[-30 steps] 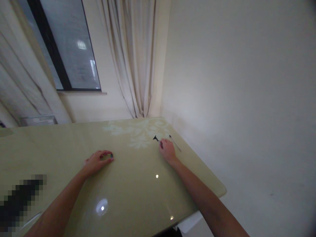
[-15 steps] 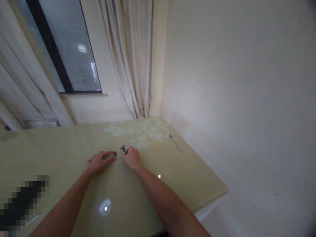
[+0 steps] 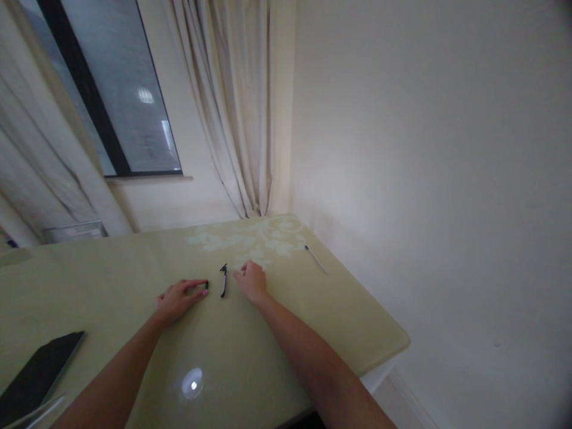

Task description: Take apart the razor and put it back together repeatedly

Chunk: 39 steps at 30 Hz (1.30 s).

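Note:
My left hand (image 3: 179,299) rests on the pale green table (image 3: 241,357), its thumb and index finger closed on a small dark piece (image 3: 206,285). A slim dark and silver object (image 3: 224,281) lies on the table between my hands, with small dark projections at its far end. Just right of it is my right hand (image 3: 251,281), not touching it. The fingers of my right hand are curled, and whether anything is between them is too small to tell.
A thin white stick with a dark tip (image 3: 316,260) lies near the table's right edge. At the lower left is a flat black object (image 3: 40,372). Curtains (image 3: 232,107), a window and a wall (image 3: 424,149) stand behind and to the right.
My right hand has let go of the slim dark object and moved right, leaving it on the table. My left hand still pinches the small dark piece. The view has shifted slightly.

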Each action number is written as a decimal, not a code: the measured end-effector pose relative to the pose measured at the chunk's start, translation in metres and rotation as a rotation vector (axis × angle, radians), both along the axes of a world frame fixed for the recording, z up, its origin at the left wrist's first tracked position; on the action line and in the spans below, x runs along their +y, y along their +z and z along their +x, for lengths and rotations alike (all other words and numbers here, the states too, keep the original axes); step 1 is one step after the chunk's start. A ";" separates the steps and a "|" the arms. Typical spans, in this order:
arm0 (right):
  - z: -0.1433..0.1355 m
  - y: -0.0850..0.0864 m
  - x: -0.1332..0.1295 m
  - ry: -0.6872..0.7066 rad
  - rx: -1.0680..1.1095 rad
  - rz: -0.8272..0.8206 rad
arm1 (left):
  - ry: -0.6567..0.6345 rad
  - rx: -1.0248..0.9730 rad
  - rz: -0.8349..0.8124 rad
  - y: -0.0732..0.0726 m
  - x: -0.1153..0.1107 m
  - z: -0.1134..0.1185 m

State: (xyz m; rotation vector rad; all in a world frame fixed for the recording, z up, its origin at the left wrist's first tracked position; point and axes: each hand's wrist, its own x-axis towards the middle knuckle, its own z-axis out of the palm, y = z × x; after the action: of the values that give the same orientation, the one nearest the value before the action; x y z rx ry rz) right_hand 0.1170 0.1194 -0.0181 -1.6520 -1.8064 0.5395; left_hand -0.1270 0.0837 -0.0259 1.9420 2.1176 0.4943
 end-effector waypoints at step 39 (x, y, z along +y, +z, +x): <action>0.002 0.001 -0.026 0.201 -0.099 0.021 | 0.023 0.112 0.380 0.004 -0.036 0.022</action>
State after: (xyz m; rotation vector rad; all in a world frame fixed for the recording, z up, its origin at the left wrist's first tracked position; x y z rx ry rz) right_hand 0.1188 0.0934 -0.0171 -1.5160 -2.0574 0.5313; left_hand -0.1051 0.0478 -0.0220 2.1877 2.2477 0.8673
